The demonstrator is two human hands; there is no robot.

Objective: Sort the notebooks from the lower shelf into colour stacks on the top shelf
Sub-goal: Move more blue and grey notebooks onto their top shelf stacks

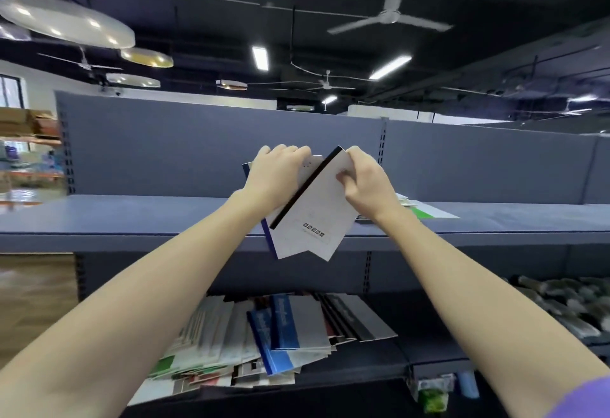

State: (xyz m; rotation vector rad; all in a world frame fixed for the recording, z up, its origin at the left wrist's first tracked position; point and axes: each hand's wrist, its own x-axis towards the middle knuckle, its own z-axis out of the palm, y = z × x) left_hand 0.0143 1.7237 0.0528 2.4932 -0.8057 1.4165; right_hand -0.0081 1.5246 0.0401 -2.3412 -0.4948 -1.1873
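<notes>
Notebooks (307, 216), white covers, black and blue spines: gripped by left hand (277, 176) and right hand (364, 183) above top shelf (132, 219); mixed pile (264, 338) on lower shelf; green notebook (425, 211) far right.

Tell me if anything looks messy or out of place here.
Yes: the notebooks on the lower shelf lie in a slumped, fanned-out heap with colours mixed and several tilted. Nothing looks damaged or spilled.

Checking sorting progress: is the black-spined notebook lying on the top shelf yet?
No. The black-spined notebook is held tilted in the air above the top shelf, gripped by the right hand.
</notes>
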